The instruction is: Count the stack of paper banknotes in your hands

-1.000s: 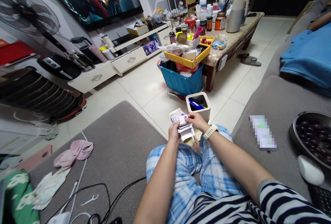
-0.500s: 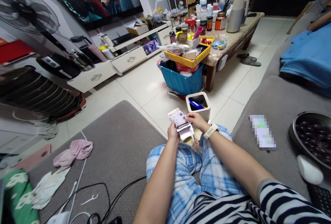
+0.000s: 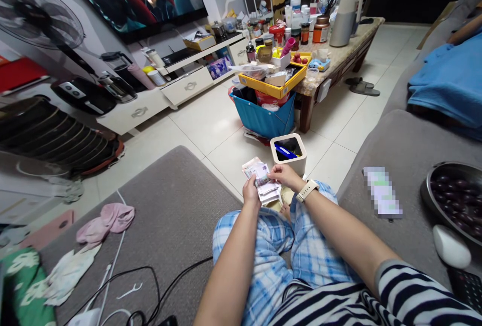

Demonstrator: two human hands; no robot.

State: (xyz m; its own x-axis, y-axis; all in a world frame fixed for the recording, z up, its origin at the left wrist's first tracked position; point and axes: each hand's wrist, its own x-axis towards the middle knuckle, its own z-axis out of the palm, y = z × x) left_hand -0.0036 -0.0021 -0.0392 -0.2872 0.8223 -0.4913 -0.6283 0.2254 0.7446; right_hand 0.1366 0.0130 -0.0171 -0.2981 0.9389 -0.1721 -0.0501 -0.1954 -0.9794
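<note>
Left grip (image 3: 251, 192) snug around flat, fanned paper notes (image 3: 258, 169), right grip (image 3: 285, 175) narrow on their edge.

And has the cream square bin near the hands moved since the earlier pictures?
No. The cream square bin shows no visible shift either way, judged against the blue basket just beyond it.

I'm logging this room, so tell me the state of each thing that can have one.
Purple-white paper notes, loosely stacked, held in left grip, right grip at their edge
Cream square bin, uncovered, blue item inside
Wide black television, on
Blue rectangular basket, filled
Round metal bowl, uncovered, holding dark round fruit
Tall grey jug, upright
</note>
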